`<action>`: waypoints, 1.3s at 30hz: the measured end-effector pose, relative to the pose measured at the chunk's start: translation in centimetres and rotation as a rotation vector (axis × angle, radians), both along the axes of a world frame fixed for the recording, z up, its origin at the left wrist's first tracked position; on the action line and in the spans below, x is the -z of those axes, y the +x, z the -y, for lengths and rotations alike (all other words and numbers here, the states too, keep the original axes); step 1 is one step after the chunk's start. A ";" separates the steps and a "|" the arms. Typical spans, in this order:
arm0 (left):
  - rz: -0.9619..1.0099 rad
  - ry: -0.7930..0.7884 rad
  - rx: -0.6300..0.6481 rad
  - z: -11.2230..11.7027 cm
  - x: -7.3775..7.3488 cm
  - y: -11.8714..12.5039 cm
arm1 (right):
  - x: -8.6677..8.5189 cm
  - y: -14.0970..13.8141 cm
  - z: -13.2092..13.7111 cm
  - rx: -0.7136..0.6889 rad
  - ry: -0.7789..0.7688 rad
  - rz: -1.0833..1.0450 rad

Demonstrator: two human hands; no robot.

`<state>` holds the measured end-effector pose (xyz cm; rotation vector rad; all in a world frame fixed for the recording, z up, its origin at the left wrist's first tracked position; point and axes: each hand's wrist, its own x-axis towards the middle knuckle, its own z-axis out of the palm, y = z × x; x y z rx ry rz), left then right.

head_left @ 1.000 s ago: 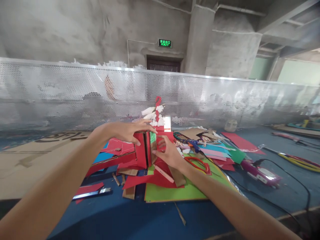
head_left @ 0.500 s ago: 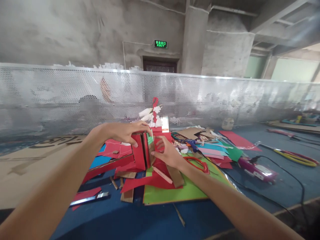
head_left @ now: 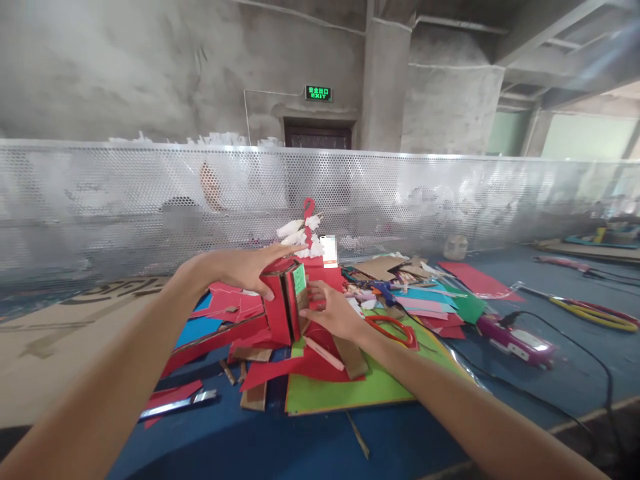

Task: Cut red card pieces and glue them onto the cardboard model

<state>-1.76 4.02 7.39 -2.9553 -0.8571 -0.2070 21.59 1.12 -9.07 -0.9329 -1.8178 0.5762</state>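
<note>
A box of red card (head_left: 277, 310) stands upright on the heap in the middle, with brown cardboard edges and a green patch (head_left: 299, 279) on its right part. Above its top, the fingers of my left hand (head_left: 240, 272) stretch out straight, with the thumb at the box's left face. From the right, my right hand (head_left: 333, 312) has its thumb and curled fingers on the cardboard side of the box. Behind stands a red piece with white flower-like decorations (head_left: 313, 245). Red-handled scissors (head_left: 393, 330) lie beside my right wrist.
Red strips and a green sheet (head_left: 320, 393) lie in front. A utility knife (head_left: 180, 402) is at the left, near a large cardboard sheet (head_left: 60, 347). To the right are a purple device with a cord (head_left: 517, 340) and yellow-red pliers (head_left: 585, 310). A perforated metal screen (head_left: 400, 200) runs behind.
My left fingers have straightened and lifted off the box's top, uncovering the green patch. My right hand has shifted slightly along the box's side. The view has moved a little.
</note>
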 end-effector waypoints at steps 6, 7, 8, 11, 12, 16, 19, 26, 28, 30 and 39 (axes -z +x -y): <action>0.017 -0.117 -0.065 0.0 0.2 0.9 | -0.1 0.0 0.0 -0.034 0.047 -0.004; 0.020 -0.110 -0.084 -0.1 0.4 1.2 | -0.1 0.0 -0.1 -0.027 0.047 -0.003; 0.020 -0.100 -0.099 -0.1 0.5 1.5 | -0.1 0.0 -0.1 -0.017 0.047 -0.005; 0.015 -0.058 -0.087 -0.2 0.9 2.3 | 0.1 -0.1 -0.2 -0.006 0.051 -0.013; 0.011 -0.045 -0.066 -0.3 1.1 2.5 | 0.1 -0.2 -0.2 -0.008 0.055 -0.016; -0.001 -0.023 -0.033 -0.3 1.3 2.8 | 0.0 -0.3 0.1 -0.005 0.045 -0.035; 0.028 -0.022 -0.077 0.1 1.2 2.9 | -0.2 -0.4 0.5 -0.005 0.015 -0.056; 0.086 0.012 -0.087 2.1 0.3 3.1 | -1.2 -0.4 1.5 0.021 0.073 -0.060; 0.115 0.030 -0.063 2.7 0.1 3.3 | -1.5 -0.2 1.6 0.049 0.106 -0.062; 0.144 0.059 -0.034 3.3 -0.1 3.5 | -1.7 0.2 1.4 0.061 0.125 -0.082; 0.127 0.380 0.128 5.7 0.1 5.1 | -2.2 2.6 -0.2 0.094 0.332 -0.144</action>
